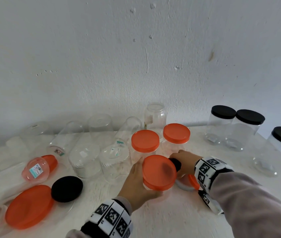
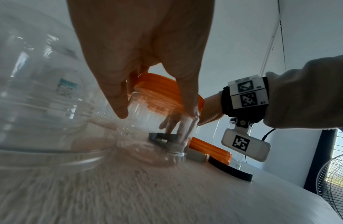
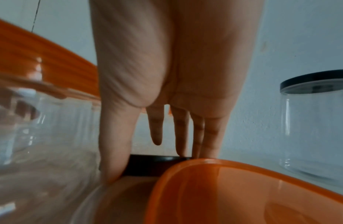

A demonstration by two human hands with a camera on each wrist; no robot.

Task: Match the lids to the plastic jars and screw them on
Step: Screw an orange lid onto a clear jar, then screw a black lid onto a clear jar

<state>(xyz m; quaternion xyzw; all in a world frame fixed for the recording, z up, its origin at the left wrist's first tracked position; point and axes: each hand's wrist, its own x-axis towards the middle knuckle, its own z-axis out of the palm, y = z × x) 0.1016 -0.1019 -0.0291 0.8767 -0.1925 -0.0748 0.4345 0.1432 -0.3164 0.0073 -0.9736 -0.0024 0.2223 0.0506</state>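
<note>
My left hand [image 1: 136, 180] grips a clear jar [image 2: 147, 115] capped with an orange lid [image 1: 159, 172], tilted a little, just above the white table. Right behind that jar lies a small black lid [image 1: 175, 163] on the table. My right hand [image 1: 185, 160] reaches down onto it, thumb [image 3: 113, 151] on the near rim and fingertips on the far rim of the black lid [image 3: 157, 165]. A loose orange lid [image 1: 193, 182] lies under my right wrist and fills the foreground of the right wrist view [image 3: 243, 194].
Two orange-capped jars [image 1: 145, 142] [image 1: 176, 133] stand behind my hands. Three black-lidded jars [image 1: 223, 121] stand at the right. Several bare clear jars [image 1: 84, 157] lie to the left, with a big orange lid [image 1: 29, 206], a black lid [image 1: 66, 188] and a small capped jar [image 1: 39, 167].
</note>
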